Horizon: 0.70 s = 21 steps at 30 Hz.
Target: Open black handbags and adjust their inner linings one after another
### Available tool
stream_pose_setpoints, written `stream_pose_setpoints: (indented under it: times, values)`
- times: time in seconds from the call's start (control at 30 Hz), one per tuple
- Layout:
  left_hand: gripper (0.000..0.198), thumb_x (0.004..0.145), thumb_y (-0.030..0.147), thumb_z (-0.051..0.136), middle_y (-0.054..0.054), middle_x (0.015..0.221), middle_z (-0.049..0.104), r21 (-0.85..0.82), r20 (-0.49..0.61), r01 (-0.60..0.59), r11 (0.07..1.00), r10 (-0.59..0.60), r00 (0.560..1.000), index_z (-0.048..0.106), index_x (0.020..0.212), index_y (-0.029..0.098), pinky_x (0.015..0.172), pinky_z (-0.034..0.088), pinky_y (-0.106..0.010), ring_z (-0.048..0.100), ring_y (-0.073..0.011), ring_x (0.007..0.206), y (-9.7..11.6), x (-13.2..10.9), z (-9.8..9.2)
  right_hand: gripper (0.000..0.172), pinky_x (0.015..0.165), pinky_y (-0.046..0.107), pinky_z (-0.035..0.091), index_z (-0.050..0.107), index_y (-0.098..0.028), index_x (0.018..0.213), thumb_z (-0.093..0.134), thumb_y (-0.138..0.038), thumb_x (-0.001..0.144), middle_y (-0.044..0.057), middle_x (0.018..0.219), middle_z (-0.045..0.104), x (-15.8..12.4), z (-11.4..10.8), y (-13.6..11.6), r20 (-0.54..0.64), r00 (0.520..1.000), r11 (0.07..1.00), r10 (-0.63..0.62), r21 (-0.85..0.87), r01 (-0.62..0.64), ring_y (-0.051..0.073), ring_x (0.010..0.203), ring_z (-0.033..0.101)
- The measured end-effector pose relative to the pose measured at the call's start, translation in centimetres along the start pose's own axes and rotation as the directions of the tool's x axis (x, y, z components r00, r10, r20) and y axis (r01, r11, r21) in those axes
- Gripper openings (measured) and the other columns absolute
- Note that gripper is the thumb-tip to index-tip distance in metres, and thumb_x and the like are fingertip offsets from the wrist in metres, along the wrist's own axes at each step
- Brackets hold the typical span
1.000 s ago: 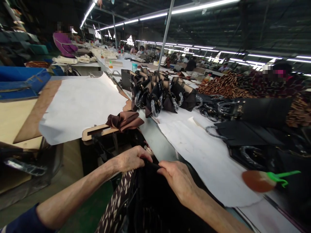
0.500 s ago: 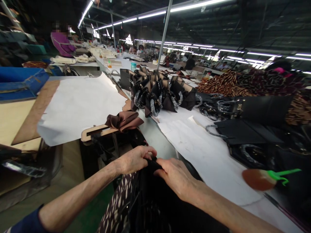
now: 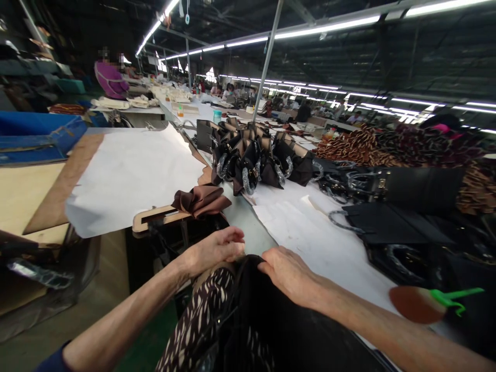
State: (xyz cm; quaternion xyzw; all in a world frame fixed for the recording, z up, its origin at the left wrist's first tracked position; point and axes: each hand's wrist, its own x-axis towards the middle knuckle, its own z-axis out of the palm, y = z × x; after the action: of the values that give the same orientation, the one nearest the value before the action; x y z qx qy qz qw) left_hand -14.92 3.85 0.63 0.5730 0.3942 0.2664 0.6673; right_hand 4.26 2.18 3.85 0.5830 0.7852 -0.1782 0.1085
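My left hand [image 3: 215, 249] and my right hand [image 3: 289, 271] meet at the upper edge of a black bag [image 3: 271, 325] that rests on my lap against the table's near side. Each hand pinches that dark edge with bent fingers, thumbs a small way apart. A brown-and-white patterned cloth [image 3: 194, 320] lies under the bag on the left. Beyond my hands a folded brown fabric piece [image 3: 201, 200] sits on a wooden template [image 3: 155, 217].
White paper [image 3: 132, 173] covers the table on the left and right. Several black handbags with wrapped handles [image 3: 251, 155] stand mid-table; flat black bags [image 3: 383, 217] lie at right. A brown brush with green handle [image 3: 426, 302] lies near right. A person in purple [image 3: 110, 77] works far left.
Both hands have shifted slightly up and apart along the bag's edge, and the bag's top has risen with them. The view has tilted a little downward.
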Motion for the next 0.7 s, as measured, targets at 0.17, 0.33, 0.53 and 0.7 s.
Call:
stream_pose_setpoints:
  times: [0.17,0.33,0.53,0.7]
  values:
    - [0.066,0.073,0.053,0.059,-0.011,0.122,0.051,-0.024,-0.058,-0.01,1.0,0.008,0.998,0.036,0.125,0.019,0.094,0.038,-0.035,0.047,-0.025,0.113,-2.0,-4.2,1.0,0.026,0.062,0.028,0.037,0.067,-0.011,0.083,0.045,-0.026,0.084,0.017,0.088,0.067,0.7,-1.0,0.7,0.019,0.997,0.996,0.079,-0.042,-0.079,0.026,0.084,0.062]
    - [0.087,0.056,0.027,0.072,-0.009,0.125,0.052,0.39,-0.399,0.254,0.885,-0.086,0.913,0.033,0.134,0.02,0.099,0.031,-0.036,0.045,-0.0279,0.115,-4.3,-5.7,4.0,0.027,0.057,0.028,0.032,0.066,-0.01,0.075,0.044,-0.023,0.083,0.015,0.077,0.066,1.3,-0.2,0.1,-0.003,0.998,0.996,0.057,-0.062,-0.057,0.024,0.075,0.062]
    - [0.037,0.061,0.019,0.058,0.001,0.082,0.065,0.237,-0.2,0.152,0.959,-0.105,0.974,0.063,0.098,0.017,0.064,0.042,-0.024,0.057,-0.0195,0.076,-5.7,-3.8,1.0,0.025,0.057,0.026,0.028,0.056,-0.017,0.061,0.046,-0.027,0.082,0.003,0.06,0.055,1.3,0.4,1.0,-0.018,0.995,0.994,-0.098,-0.042,0.097,0.016,0.063,0.051]
    - [0.033,0.056,0.019,0.065,0.003,0.07,0.063,0.081,-0.008,0.204,0.976,-0.204,0.979,0.066,0.089,0.016,0.053,0.037,-0.019,0.052,-0.0137,0.063,-5.7,-4.1,-2.2,0.029,0.056,0.022,0.028,0.049,-0.018,0.058,0.043,-0.031,0.084,-0.003,0.056,0.044,1.7,1.4,1.8,-0.016,0.984,0.985,-0.175,0.008,0.175,0.011,0.058,0.041]
